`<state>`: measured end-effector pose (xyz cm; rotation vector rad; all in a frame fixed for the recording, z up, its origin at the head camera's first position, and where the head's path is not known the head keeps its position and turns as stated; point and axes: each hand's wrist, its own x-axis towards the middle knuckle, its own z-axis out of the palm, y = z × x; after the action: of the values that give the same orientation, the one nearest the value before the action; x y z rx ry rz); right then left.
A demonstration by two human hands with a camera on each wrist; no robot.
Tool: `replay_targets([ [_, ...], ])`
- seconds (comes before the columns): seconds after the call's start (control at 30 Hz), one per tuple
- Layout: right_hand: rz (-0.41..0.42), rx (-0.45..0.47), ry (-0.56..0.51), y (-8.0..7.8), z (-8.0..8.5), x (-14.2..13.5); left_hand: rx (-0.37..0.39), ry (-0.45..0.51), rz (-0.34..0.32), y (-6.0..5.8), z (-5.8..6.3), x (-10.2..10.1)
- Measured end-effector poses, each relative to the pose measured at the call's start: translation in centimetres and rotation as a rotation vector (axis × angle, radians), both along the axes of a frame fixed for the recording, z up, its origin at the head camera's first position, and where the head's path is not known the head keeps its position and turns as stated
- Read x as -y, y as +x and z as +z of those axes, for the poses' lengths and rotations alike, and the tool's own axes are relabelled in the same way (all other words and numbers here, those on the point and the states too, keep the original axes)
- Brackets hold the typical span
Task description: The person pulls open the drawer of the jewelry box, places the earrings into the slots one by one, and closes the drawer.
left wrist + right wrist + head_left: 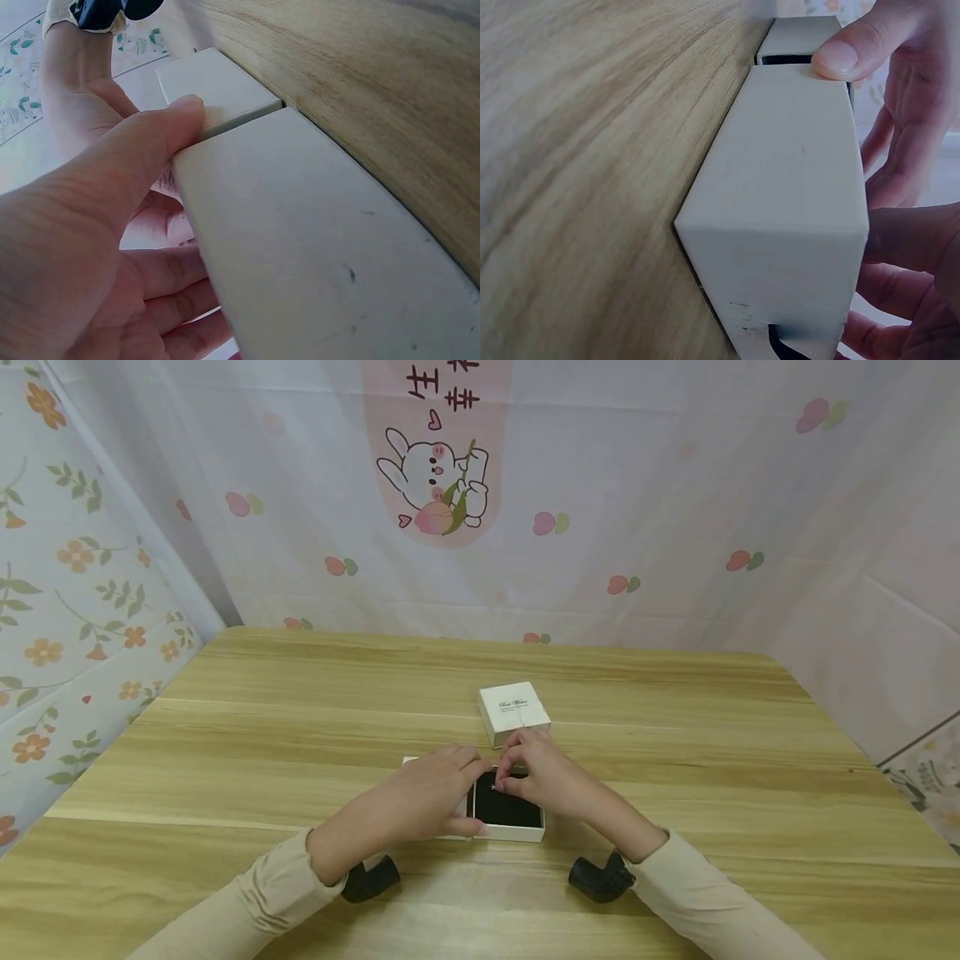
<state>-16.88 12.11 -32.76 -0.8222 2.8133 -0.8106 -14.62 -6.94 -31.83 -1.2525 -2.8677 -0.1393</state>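
A white drawer-style jewelry box lies pulled open, its drawer (510, 834) lined with a black pad (513, 810). The box's white sleeve (322, 232) sits partly under my left hand (431, 789). That hand grips across the joint, its thumb against the front walls and fingers at the back edge. Over the pad, my right hand (551, 774) brings thumb and index finger together at a small silver star-shaped jewelry piece (493, 787); the fingertips hide part of it. A black ribbon tab (784, 346) sticks out of the drawer's end in the right wrist view.
Just behind the drawer stands a second white box (510, 700) with "Best Wishes" printed on top. Both boxes are on a wood-grain table (315, 693). A printed curtain (637, 485) hangs beyond its far edge. Black devices (600, 878) are strapped at both wrists.
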Motion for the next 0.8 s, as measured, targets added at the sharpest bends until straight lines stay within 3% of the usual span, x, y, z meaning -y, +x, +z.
replay_targets([
  [0.43, -0.026, 0.006, 0.034, 0.1, 0.1, 0.2, 0.001, -0.010, 0.007, 0.0, 0.0, 0.0],
  [0.8, -0.112, -0.010, 0.099, 0.4, 0.3, 1.1, 0.004, -0.017, 0.006, 0.0, 0.0, 0.0],
])
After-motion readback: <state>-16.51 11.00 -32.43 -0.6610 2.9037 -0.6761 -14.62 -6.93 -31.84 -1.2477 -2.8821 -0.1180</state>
